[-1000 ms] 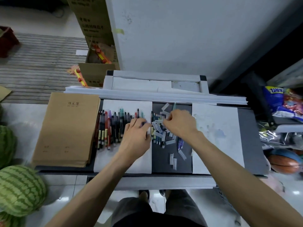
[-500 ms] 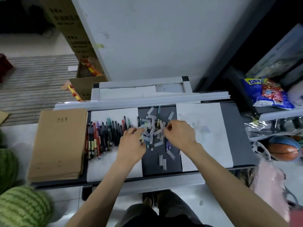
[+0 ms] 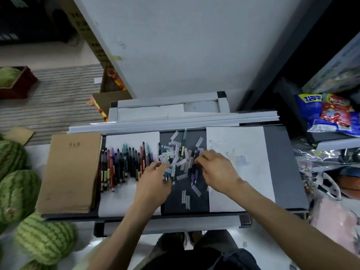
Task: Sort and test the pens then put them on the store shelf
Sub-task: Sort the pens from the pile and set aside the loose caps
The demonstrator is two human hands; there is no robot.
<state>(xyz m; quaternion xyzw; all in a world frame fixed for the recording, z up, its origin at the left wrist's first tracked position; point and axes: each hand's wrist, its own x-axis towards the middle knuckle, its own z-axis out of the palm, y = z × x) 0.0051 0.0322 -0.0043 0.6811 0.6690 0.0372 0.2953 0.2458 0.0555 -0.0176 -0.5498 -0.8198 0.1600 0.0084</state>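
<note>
Watermelons (image 3: 18, 193) line the left edge of the frame on a pale floor; I count at least four there, and one more sits in a red crate (image 3: 21, 88) at upper left. A striped mat (image 3: 58, 102) and an open cardboard box (image 3: 109, 98) lie behind them, and a white wall panel (image 3: 185, 45) fills the top centre.

The work surface is a dark grey table (image 3: 282, 162). At its left end lies one stack of brown notebooks (image 3: 72, 172). Beside it lies the first of two white sheets (image 3: 132, 141), carrying a row of pens (image 3: 122, 164) laid side by side. They are too blurred for me to count.

My left hand (image 3: 153, 184) reaches forward, fingers spread and fairly straight, tips at the near edge of a pile of clear caps (image 3: 177, 158) mixed with pens on the bare grey strip. Three more caps (image 3: 186, 197) lie apart, lower in the frame. My right hand (image 3: 218, 170) is apart from the left, across the pile, fingertips curled down by a purple pen (image 3: 194, 172); I cannot tell whether it pinches anything.

The second sheet (image 3: 237, 191) lies under the right wrist. Snack bags (image 3: 331, 114) sit on a shelf at upper right.
</note>
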